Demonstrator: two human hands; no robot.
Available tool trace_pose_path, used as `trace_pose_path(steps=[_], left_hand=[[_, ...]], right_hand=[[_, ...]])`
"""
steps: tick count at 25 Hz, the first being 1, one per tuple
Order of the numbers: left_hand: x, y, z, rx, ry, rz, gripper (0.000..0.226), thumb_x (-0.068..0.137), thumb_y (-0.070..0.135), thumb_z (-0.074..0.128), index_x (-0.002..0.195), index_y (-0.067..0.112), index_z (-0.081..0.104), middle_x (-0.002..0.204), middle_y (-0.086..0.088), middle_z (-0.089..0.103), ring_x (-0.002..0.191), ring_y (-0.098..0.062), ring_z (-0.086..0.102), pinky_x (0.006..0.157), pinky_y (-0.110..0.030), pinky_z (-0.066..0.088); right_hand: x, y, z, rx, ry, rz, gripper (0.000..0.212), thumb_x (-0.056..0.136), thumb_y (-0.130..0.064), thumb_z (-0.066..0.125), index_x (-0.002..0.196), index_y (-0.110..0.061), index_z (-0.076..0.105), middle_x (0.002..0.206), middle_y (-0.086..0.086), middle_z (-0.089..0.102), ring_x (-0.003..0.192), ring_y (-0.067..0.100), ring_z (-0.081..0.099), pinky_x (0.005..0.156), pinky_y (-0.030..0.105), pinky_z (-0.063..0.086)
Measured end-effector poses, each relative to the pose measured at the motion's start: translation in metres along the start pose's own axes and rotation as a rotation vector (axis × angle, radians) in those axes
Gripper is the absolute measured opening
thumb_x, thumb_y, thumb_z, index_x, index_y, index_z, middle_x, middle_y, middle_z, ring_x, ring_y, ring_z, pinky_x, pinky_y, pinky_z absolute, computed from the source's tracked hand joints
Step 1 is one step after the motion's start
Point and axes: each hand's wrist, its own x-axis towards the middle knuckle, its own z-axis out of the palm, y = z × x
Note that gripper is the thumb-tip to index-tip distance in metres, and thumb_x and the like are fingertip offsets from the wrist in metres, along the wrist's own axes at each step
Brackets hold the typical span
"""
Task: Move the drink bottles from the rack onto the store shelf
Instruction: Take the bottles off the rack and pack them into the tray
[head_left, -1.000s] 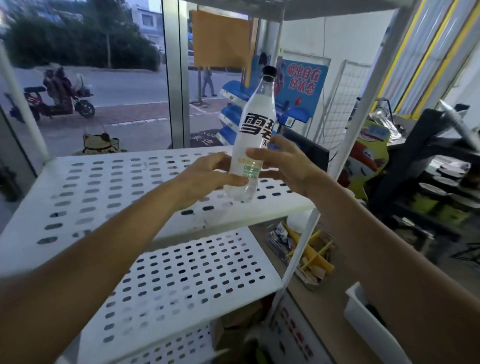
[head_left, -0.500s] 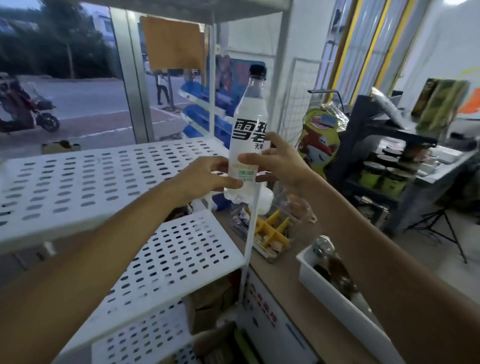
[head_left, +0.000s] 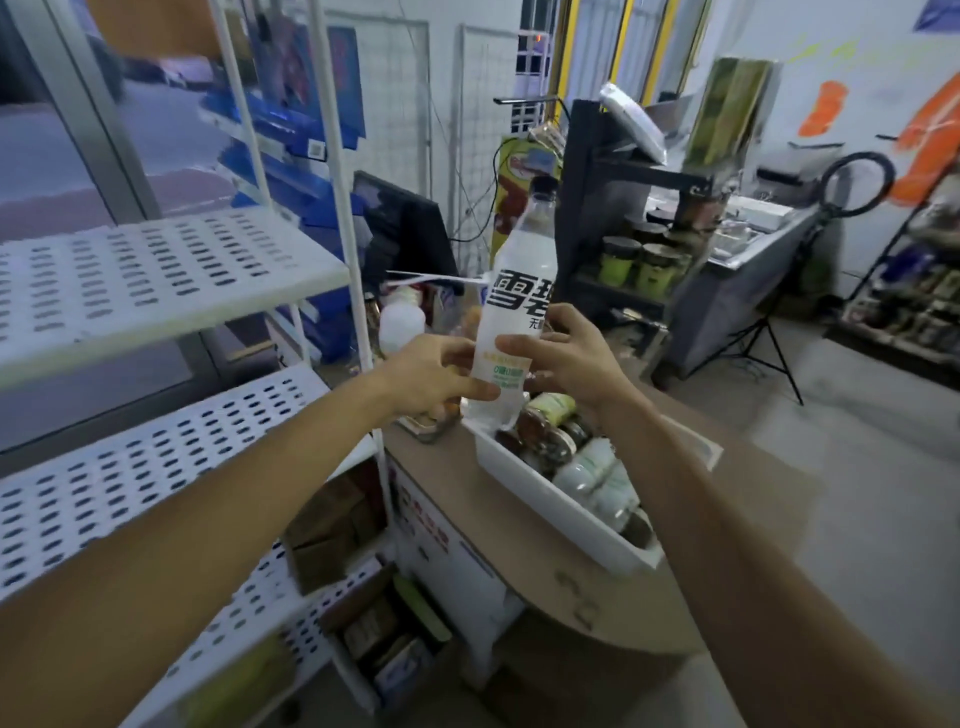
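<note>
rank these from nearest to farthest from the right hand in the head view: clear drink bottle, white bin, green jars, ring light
1. clear drink bottle: gripped by the right hand
2. white bin: just below it, on the counter
3. green jars: behind, on the black rack
4. ring light: farthest, back right on its tripod

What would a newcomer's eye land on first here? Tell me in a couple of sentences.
First, the white drink bottle with bold black characters and a black cap, held upright at the centre of the view by the left hand and right hand together. Then the white perforated shelves filling the left side, and the white bin on the counter just below the hands, with more bottles lying in it.
</note>
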Motion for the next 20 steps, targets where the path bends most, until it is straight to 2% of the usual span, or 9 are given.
trace_pose_path(steps=[2, 4, 7, 9, 12, 15, 17, 20], left_hand=[[0.004, 0.001, 0.024, 0.047, -0.048, -0.020, 0.041, 0.080, 0.013, 0.075, 0.119, 0.019, 0.063, 0.107, 0.009, 0.068, 0.093, -0.001, 0.064, 0.071, -0.012, 0.052], [0.009, 0.000, 0.043, 0.073, -0.085, -0.019, 0.043, 0.081, 0.014, 0.075, 0.122, 0.017, 0.062, 0.109, 0.008, 0.067, 0.091, 0.003, 0.061, 0.069, -0.009, 0.049], [0.026, -0.005, 0.060, 0.177, -0.152, 0.011, 0.041, 0.083, 0.020, 0.074, 0.121, 0.017, 0.062, 0.112, 0.006, 0.067, 0.096, -0.002, 0.062, 0.076, -0.014, 0.048], [0.041, -0.011, 0.071, 0.300, -0.176, 0.063, 0.040, 0.084, 0.027, 0.073, 0.121, 0.018, 0.062, 0.112, 0.007, 0.067, 0.101, -0.008, 0.062, 0.084, -0.022, 0.050], [0.065, -0.026, 0.086, 0.588, -0.223, 0.245, 0.055, 0.089, 0.032, 0.066, 0.138, 0.020, 0.044, 0.124, 0.004, 0.056, 0.116, -0.016, 0.055, 0.095, -0.032, 0.048], [0.094, -0.052, 0.089, 0.885, -0.347, 0.462, 0.075, 0.093, 0.035, 0.058, 0.153, 0.032, 0.013, 0.156, 0.005, 0.020, 0.140, -0.019, 0.028, 0.110, -0.040, 0.037], [0.117, -0.070, 0.086, 1.018, -0.399, 0.589, 0.070, 0.096, 0.039, 0.051, 0.152, 0.038, 0.011, 0.160, 0.009, 0.009, 0.144, -0.018, 0.013, 0.114, -0.042, 0.028], [0.151, -0.088, 0.091, 1.052, -0.454, 0.747, 0.058, 0.097, 0.042, 0.045, 0.150, 0.034, 0.024, 0.159, 0.009, 0.017, 0.145, -0.022, 0.012, 0.118, -0.044, 0.021]], right_hand=[[-0.008, 0.018, -0.019, 0.035, 0.029, 0.042, 0.055, 0.076, -0.012, 0.083, 0.121, -0.009, 0.051, 0.109, 0.015, 0.071, 0.089, 0.027, 0.074, 0.067, 0.040, 0.061], [-0.012, 0.035, -0.036, 0.051, 0.062, 0.068, 0.055, 0.074, -0.015, 0.084, 0.120, -0.011, 0.053, 0.113, 0.015, 0.070, 0.092, 0.029, 0.073, 0.070, 0.042, 0.061], [-0.013, 0.056, -0.051, 0.063, 0.122, 0.097, 0.058, 0.074, -0.017, 0.085, 0.122, -0.015, 0.052, 0.112, 0.013, 0.070, 0.090, 0.029, 0.073, 0.073, 0.047, 0.062], [-0.007, 0.071, -0.063, 0.087, 0.188, 0.104, 0.061, 0.073, -0.018, 0.085, 0.124, -0.022, 0.050, 0.109, 0.010, 0.071, 0.087, 0.028, 0.074, 0.072, 0.048, 0.062], [0.001, 0.095, -0.078, 0.102, 0.305, 0.175, 0.064, 0.074, -0.022, 0.085, 0.127, -0.024, 0.049, 0.105, 0.008, 0.072, 0.082, 0.024, 0.074, 0.067, 0.042, 0.062], [0.018, 0.121, -0.093, 0.127, 0.437, 0.286, 0.060, 0.076, -0.028, 0.082, 0.127, -0.020, 0.051, 0.102, 0.006, 0.071, 0.072, 0.019, 0.073, 0.053, 0.029, 0.056], [0.033, 0.138, -0.098, 0.161, 0.488, 0.399, 0.061, 0.077, -0.032, 0.081, 0.128, -0.015, 0.053, 0.103, 0.010, 0.071, 0.068, 0.021, 0.073, 0.051, 0.027, 0.055], [0.058, 0.164, -0.103, 0.219, 0.564, 0.523, 0.050, 0.080, -0.031, 0.078, 0.121, -0.012, 0.059, 0.103, 0.012, 0.071, 0.068, 0.023, 0.073, 0.050, 0.028, 0.056]])
